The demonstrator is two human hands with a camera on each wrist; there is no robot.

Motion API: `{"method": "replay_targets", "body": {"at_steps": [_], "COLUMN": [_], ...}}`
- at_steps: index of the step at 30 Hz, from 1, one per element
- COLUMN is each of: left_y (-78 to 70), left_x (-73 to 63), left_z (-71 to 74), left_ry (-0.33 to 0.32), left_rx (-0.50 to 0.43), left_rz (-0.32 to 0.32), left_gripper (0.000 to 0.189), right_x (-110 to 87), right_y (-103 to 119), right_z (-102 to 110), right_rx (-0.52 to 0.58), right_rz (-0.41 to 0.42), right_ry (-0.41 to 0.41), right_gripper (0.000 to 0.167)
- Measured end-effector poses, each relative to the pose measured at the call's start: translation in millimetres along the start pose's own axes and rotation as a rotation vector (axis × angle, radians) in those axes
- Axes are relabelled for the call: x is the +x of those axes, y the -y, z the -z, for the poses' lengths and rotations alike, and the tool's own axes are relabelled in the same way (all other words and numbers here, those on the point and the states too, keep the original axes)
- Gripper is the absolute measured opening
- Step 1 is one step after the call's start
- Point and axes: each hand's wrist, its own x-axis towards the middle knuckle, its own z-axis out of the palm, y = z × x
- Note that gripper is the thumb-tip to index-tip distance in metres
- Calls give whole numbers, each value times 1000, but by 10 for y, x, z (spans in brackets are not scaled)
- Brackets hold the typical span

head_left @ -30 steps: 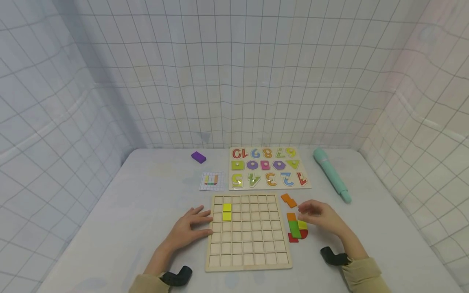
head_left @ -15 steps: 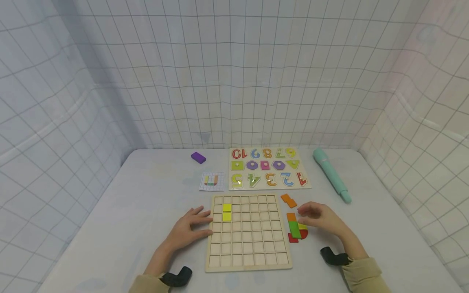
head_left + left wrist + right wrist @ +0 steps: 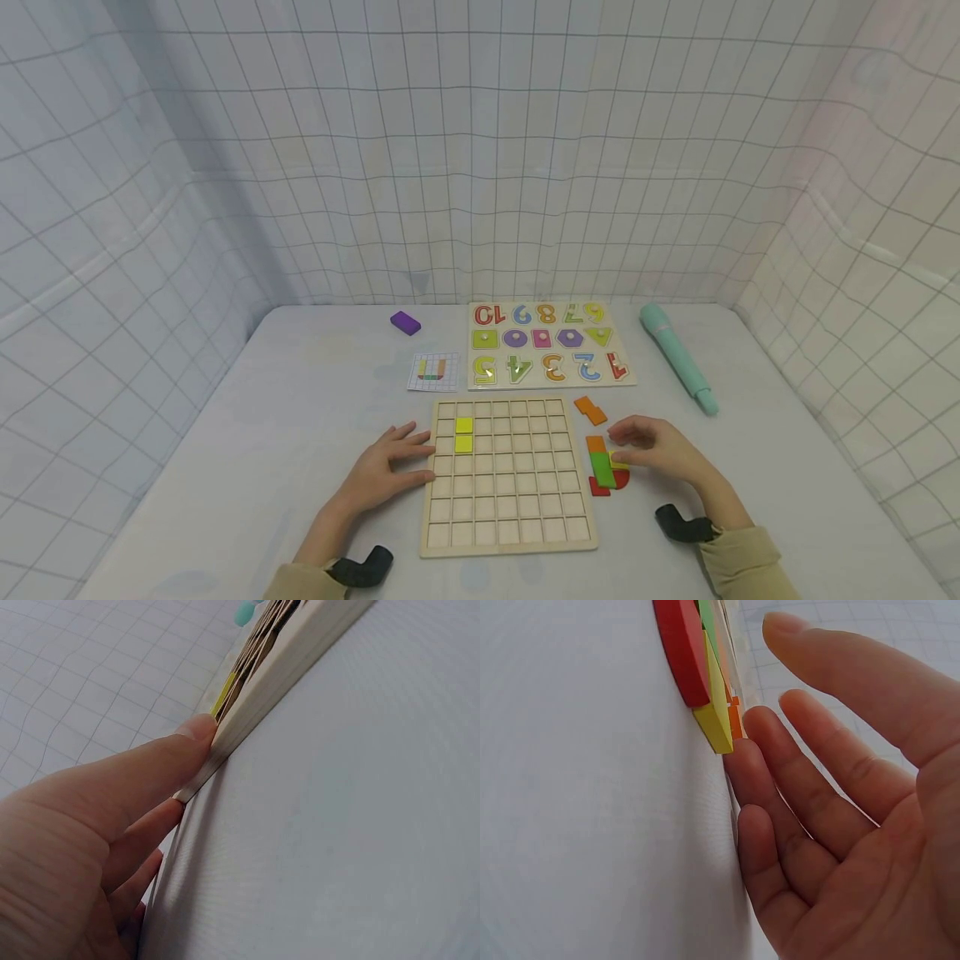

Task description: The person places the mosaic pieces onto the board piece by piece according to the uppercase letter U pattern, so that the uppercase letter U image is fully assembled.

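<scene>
A wooden grid board (image 3: 507,504) lies in front, with two yellow squares (image 3: 464,435) in its upper left cells. My left hand (image 3: 381,471) touches the board's left edge; in the left wrist view its thumb (image 3: 196,729) rests at the board's rim. Right of the board, my right hand (image 3: 663,452) hovers over loose tiles, fingers relaxed and holding nothing. Its thumb covers part of a yellow tile (image 3: 619,465) in the head view. Beside that tile lie a green tile (image 3: 603,472), a curved red tile (image 3: 622,480), a smaller red tile (image 3: 599,487) and an orange tile (image 3: 595,444).
A stepped orange piece (image 3: 591,410) lies by the board's upper right corner. Behind stand out a pattern card (image 3: 433,372), a number puzzle (image 3: 551,386), a purple block (image 3: 406,322) and a teal stick-shaped object (image 3: 678,358). Gridded cloth (image 3: 480,167) walls surround the table.
My right hand has shifted slightly down, its thumb now lower over the yellow tile. The left hand and the tiles stay where they were.
</scene>
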Motion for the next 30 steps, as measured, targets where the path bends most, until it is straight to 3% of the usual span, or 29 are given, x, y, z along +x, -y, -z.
{"method": "replay_targets", "body": {"at_steps": [2,9,30], "left_y": [1,0,8], "left_x": [1,3,1], "left_z": [-1,-2,2], "left_ry": [1,2,7], "left_rx": [1,1,8], "left_rz": [1,8,-4], "left_gripper": [45,45,46], "right_x": [8,122,122], "right_y": [-26,-419,-443], "right_z": [0,-26,-34], "right_rx": [-2,-26,-74], "right_rz": [4,0,-8], "right_ry": [3,15,14], "right_gripper": [30,34,27]}}
